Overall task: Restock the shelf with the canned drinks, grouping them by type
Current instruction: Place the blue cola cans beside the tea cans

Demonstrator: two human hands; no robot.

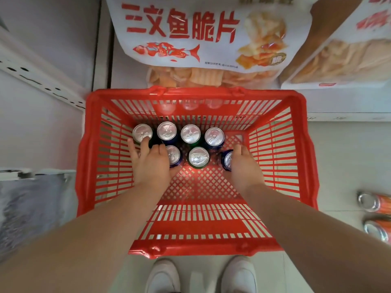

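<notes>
Pale tiled floor (338,155), white shelf (342,102) ahead with snack bag (190,39). Red basket (211,95) on floor, cans (190,133) upright in far half. Right hand (243,163) fingers (238,149) curl round blue can (226,160) at right end. Left hand (149,162) fingers (145,143) lie over leftmost cans; cannot tell if gripping.

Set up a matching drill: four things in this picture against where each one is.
Things: 1 snack bag; 2 orange cans; 3 shoes; 4 right hand.
Places: A on the floor, right of the basket; B round a blue can; C beyond the basket's far rim; D by its near rim.
Pairs: 1-C, 2-A, 3-D, 4-B.
</notes>
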